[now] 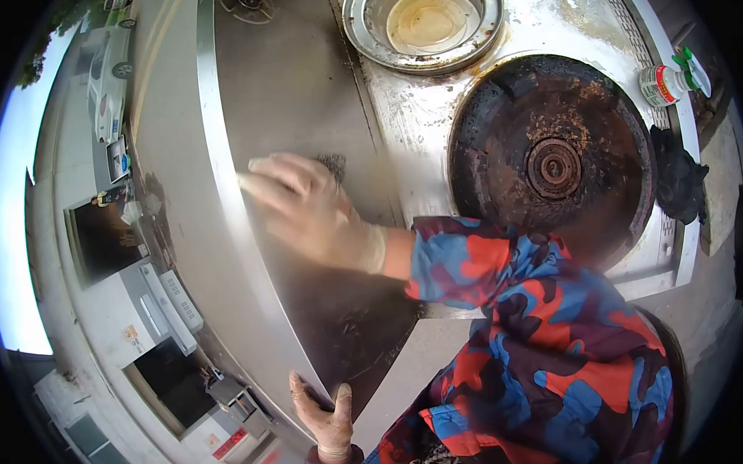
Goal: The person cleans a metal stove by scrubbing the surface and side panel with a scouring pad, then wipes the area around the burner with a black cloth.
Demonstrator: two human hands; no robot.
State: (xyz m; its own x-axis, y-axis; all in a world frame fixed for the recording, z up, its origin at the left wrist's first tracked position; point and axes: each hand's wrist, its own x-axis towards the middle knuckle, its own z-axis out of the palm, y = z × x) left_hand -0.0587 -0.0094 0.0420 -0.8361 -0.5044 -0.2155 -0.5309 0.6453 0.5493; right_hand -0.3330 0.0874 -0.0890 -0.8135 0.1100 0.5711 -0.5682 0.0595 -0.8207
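My right hand [311, 213], in a thin pale glove, lies flat on a slanted stainless steel panel [287, 82]. It presses a dark scouring pad [333, 161], which shows just past the fingers; the hand looks blurred. A red and blue camouflage sleeve [501, 277] covers that arm. My bare left hand [324, 414] grips the panel's lower edge at the bottom of the view, thumb on the front face and fingers wrapped around the rim.
A rusty, blackened round burner well [554, 156] sits in the greasy steel stove top to the right. A round basin with yellowish liquid [432, 21] is above it. A spray bottle [667, 79] and a black cloth [676, 181] lie at the right edge. A street with parked cars [106, 100] runs along the left.
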